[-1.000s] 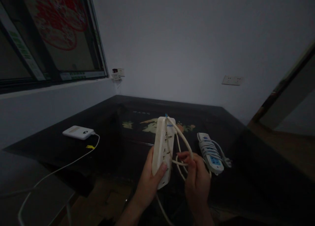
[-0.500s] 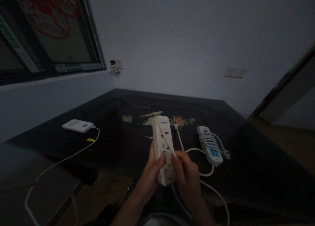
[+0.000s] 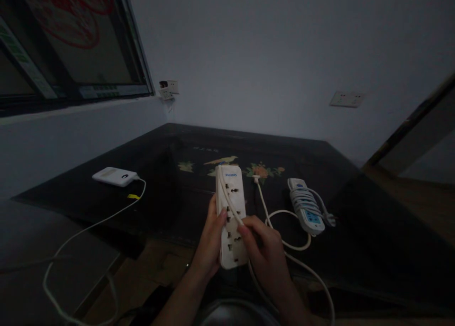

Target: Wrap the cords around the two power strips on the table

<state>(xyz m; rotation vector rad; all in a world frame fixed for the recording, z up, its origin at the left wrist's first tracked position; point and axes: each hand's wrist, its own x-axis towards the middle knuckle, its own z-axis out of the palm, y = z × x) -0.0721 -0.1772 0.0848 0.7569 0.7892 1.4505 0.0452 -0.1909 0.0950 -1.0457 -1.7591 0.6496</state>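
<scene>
A white Philips power strip stands tilted up in front of me, its sockets facing me. My left hand is closed around its left side, with the thumb on the front face. Across the strip's face, from its top end down to the right, runs its white cord. My right hand pinches that cord near the strip's right edge. The cord's plug lies on the table behind the strip, and a loop of cord lies to the right.
On the right of the dark table lies a second power strip wrapped in its own cord. A white device with a cable sits at left, near a yellow tag. Wall sockets are behind the table.
The cord now lies further left across the strip's face, and the strip is turned slightly. My left thumb has moved up along it. The whole view has shifted a little.
</scene>
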